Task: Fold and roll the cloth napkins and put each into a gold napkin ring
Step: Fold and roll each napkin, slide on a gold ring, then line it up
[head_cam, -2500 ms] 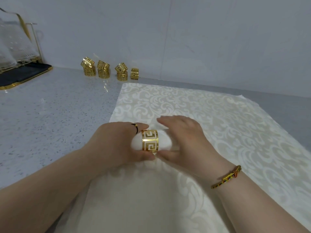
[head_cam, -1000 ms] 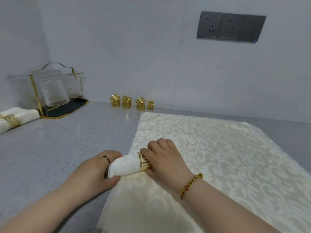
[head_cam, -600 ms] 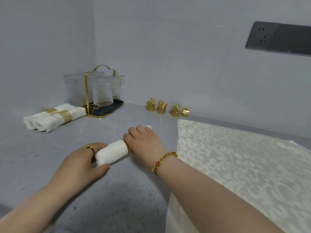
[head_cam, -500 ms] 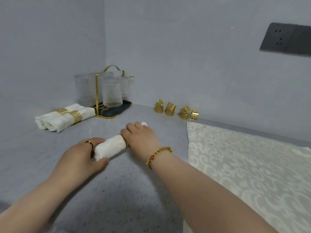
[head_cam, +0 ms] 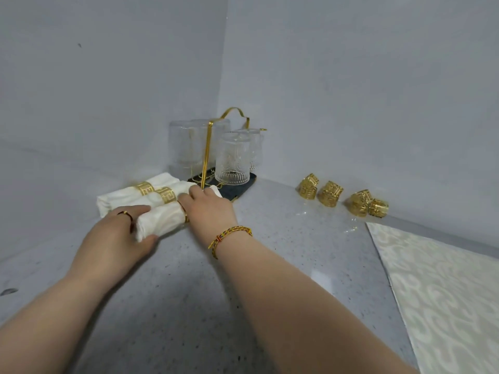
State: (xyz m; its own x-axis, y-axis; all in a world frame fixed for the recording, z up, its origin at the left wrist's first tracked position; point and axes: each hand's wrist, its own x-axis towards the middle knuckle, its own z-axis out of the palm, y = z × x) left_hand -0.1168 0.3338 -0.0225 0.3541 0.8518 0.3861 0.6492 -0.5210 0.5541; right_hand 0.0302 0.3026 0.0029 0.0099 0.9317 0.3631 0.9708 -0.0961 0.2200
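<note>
I see grey counter (head_cam: 270, 279), flat patterned cloth (head_cam: 445, 292) at right. Rolled napkin (head_cam: 162, 220) sits just beside two finished rolls (head_cam: 121, 197). Left hand (head_cam: 118, 236) grips its near end; right hand (head_cam: 208, 209) is curled round the far end at gold ring (head_cam: 185, 215). Spare rings (head_cam: 330, 194) along wall.

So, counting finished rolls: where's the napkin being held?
Head view, left of centre: the rolled napkin gripped by left hand and right hand, beside two ringed rolls near the glass rack.

The right hand (head_cam: 209, 210) mostly hides the napkin ring (head_cam: 186, 216).
</note>
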